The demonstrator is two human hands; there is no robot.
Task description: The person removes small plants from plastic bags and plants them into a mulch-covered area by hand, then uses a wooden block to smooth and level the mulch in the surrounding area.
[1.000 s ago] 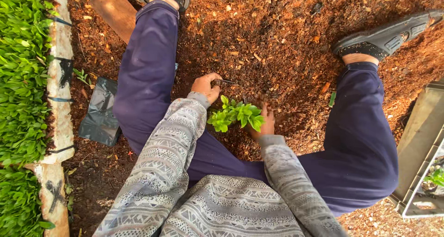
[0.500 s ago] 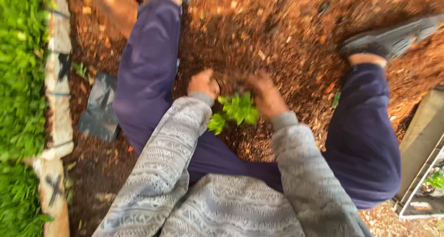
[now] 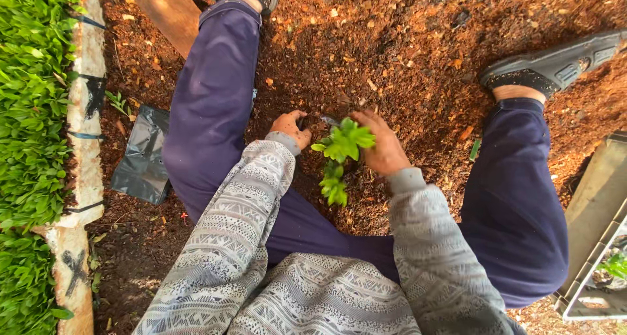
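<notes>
- Mulch (image 3: 418,54) is lying all around me.
- My left hand (image 3: 291,127) is curling on soil at nine o'clock of the seedling (image 3: 344,142).
- My right hand (image 3: 382,145) is cupping it at three, nearer.

Left hand (image 3: 291,127), right hand (image 3: 385,149) flanking seedling (image 3: 343,145), mulch (image 3: 405,54)

bright daylight | soft shadows lower left | sharp focus | wide-angle edge distortion

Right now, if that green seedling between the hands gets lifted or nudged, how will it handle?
The seedling is probably light and floppy: thin soft leaves. It likely bruises easily, so the right hand beside it should press gently. Loose mulch around it suggests it tips readily.
</notes>
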